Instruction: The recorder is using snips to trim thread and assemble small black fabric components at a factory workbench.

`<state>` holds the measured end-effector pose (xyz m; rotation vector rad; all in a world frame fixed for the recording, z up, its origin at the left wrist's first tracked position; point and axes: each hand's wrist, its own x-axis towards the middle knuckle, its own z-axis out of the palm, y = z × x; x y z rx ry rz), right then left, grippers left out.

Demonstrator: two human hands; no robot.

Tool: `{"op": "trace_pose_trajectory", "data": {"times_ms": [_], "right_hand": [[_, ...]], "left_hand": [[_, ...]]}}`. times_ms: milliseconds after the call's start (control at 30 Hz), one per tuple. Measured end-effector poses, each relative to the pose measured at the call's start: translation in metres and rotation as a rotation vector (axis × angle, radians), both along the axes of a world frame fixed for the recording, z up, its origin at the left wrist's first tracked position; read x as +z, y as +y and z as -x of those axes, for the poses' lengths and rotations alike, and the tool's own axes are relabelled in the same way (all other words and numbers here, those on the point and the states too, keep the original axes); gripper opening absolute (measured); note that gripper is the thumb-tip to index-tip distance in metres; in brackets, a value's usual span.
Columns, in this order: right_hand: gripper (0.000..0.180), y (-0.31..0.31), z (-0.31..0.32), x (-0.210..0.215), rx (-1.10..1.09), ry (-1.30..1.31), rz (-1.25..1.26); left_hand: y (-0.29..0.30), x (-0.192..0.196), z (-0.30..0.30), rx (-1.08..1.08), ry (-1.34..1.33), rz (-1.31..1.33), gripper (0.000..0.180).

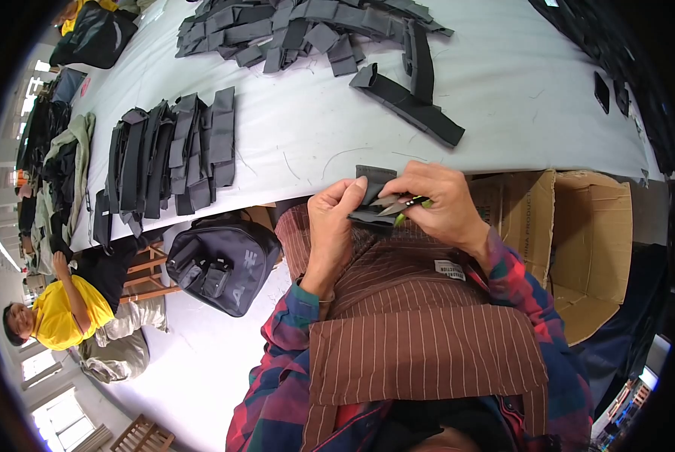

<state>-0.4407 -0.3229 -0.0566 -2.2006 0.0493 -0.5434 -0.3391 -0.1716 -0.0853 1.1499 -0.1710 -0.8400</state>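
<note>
My left hand (330, 226) pinches a folded dark grey fabric strip (375, 176) between thumb and fingers, just in front of the table's near edge. Thread snips (400, 209) with green grips and pointed metal blades sit in my right hand (444, 205), whose fingers are wrapped round them. The blades lie against the strip, between its upper and lower parts. Whether they are cutting a thread I cannot tell. Beyond my hands, two loose dark strips (416, 111) cross on the white table.
The white-covered table (292, 135) carries a strip pile (300, 30) and neat stacks (168, 154). A cardboard box (590, 248) stands at my right, a black bag (224, 264) below the table's left edge. A person in yellow (73, 309) is at far left.
</note>
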Motion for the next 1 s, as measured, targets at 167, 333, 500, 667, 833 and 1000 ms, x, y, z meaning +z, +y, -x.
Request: {"op": "trace_pose_trajectory", "data": {"times_ms": [167, 333, 500, 667, 833, 1000], "right_hand": [[0.029, -0.019, 0.006, 0.018, -0.084, -0.045, 0.042], [0.026, -0.026, 0.005, 0.020, -0.189, -0.114, 0.424], [0.026, -0.027, 0.006, 0.020, -0.171, -0.124, 0.503], [0.018, -0.029, 0.005, 0.014, -0.169, -0.152, 0.505], [0.016, -0.028, 0.006, 0.014, -0.175, -0.141, 0.480], [0.016, -0.027, 0.008, 0.015, -0.194, -0.154, 0.496]], "left_hand": [[0.001, 0.000, -0.003, 0.018, -0.007, -0.031, 0.019], [0.003, -0.001, -0.003, 0.003, -0.031, -0.064, 0.019], [0.003, -0.004, -0.002, -0.006, -0.025, -0.054, 0.019], [0.003, -0.002, -0.002, -0.017, -0.035, -0.080, 0.019], [0.004, 0.000, -0.002, -0.020, -0.024, -0.084, 0.019], [0.005, 0.002, -0.002, -0.027, -0.020, -0.094, 0.019]]}}
